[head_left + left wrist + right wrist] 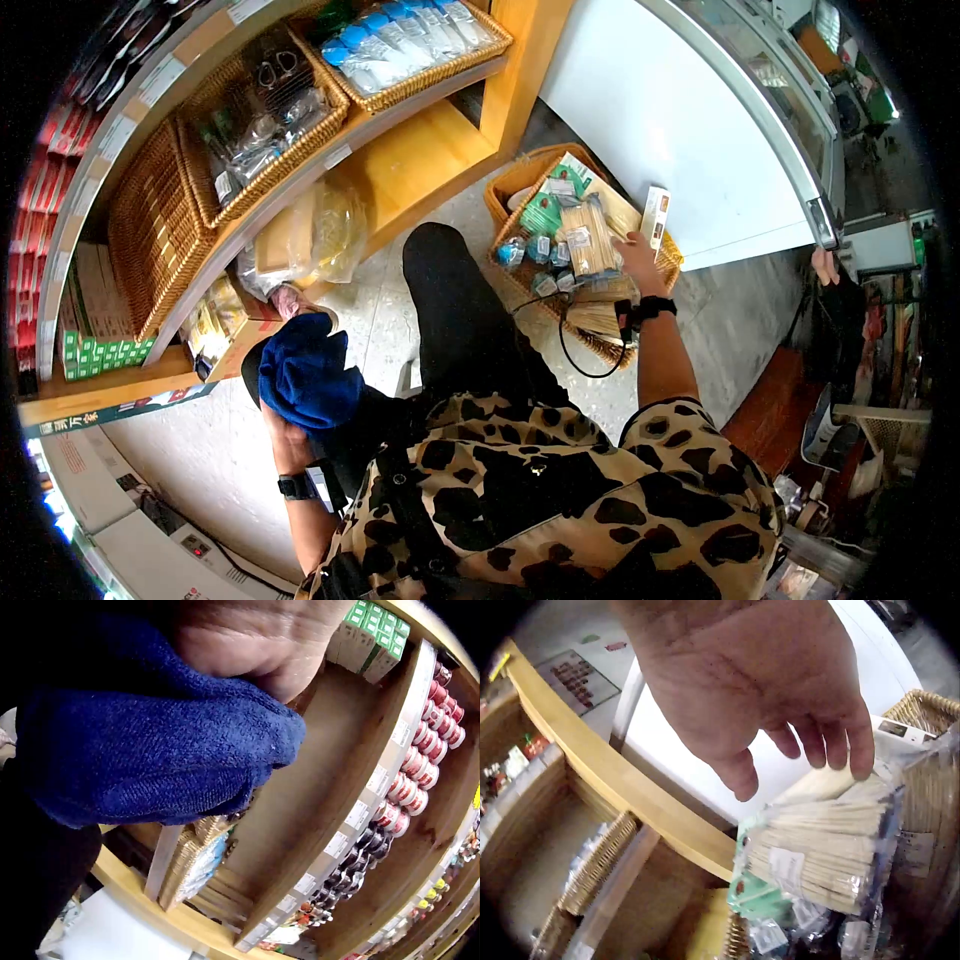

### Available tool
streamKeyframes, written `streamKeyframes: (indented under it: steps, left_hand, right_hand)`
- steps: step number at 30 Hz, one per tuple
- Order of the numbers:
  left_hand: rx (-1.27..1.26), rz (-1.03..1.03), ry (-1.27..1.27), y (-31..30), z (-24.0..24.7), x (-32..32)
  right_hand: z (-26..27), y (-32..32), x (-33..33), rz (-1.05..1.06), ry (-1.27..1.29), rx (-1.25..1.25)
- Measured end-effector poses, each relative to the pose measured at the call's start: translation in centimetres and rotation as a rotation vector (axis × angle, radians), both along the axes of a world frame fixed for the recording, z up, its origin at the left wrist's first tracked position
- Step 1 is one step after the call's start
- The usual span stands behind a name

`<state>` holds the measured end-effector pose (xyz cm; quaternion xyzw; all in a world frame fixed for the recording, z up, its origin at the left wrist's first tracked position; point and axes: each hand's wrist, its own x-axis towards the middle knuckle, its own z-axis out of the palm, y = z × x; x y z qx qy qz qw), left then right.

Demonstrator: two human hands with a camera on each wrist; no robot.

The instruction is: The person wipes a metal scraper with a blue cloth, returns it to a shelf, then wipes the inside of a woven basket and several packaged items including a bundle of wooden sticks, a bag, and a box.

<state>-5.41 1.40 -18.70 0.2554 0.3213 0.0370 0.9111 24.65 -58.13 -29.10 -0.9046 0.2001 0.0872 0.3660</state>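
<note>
Grey floor [722, 330], left grip [259, 645] clutching blue cloth [150, 750], right grip [757, 686] loose at bagged sticks [825, 847]

A bare right grip [757, 682], fingers loosely bent and thumb apart, hangs by a clear plastic pack of thin pale wooden sticks [817, 847]; contact is unclear. Green plastic packaging [761, 904] and a slim white box [900, 733] lie near it. A curved light-wood shelf unit [609, 766] holds a woven tan wicker basket [600, 862].

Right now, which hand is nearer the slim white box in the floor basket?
Right hand, just beside the slim white box; the left hand is off by the shelves, holding a blue cloth.
</note>
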Motion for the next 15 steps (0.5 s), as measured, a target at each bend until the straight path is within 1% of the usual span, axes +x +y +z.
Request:
streamKeyframes:
  steps: [1, 2, 3, 4, 7, 8, 10, 11, 13, 14, 15]
  left_hand:
    - [0.001, -0.043, -0.032, 0.1, -0.1, 0.3]
    - [0.001, -0.086, -0.065, 0.2, -0.3, 0.9]
    - [0.000, -0.047, -0.026, -0.7, 1.0, 1.6]
    - [0.001, -0.034, 0.000, -0.7, 0.9, 2.3]
    - [0.015, -0.013, 0.075, -0.5, 0.6, 3.6]
    - [0.027, -0.022, 0.091, 0.0, 0.2, 3.8]
    - [0.039, -0.147, -0.041, -0.9, 1.8, 5.6]
    - [0.034, -0.264, -0.191, -1.9, 2.9, 6.9]
    - [0.071, -0.280, -0.199, -2.1, 2.9, 7.8]
    - [0.115, -0.179, -0.055, -0.7, 1.1, 6.9]
    - [0.159, -0.078, 0.090, 0.8, -0.6, 6.2]
  right_hand:
    - [-0.8, 0.8, -0.3, 0.084, -0.111, -0.190]
    - [-1.3, 1.5, -0.1, 0.098, -0.084, -0.229]
    - [-0.5, 2.9, 0.1, 0.112, -0.057, -0.267]
    - [-0.1, 3.9, 0.4, 0.128, -0.030, -0.306]
    - [-2.4, 4.9, 1.5, 0.109, -0.012, -0.379]
    - [-3.0, 4.8, 2.0, 0.117, 0.041, -0.311]
    - [-4.6, 4.2, 3.0, 0.127, 0.145, -0.176]
    - [-5.5, 3.9, 3.0, 0.121, 0.101, -0.149]
    - [-5.8, 4.0, 2.8, 0.106, 0.013, -0.098]
    - [-5.7, 3.7, 2.8, 0.102, 0.042, -0.122]
    - [-3.7, 4.5, 2.8, 0.099, 0.072, -0.145]
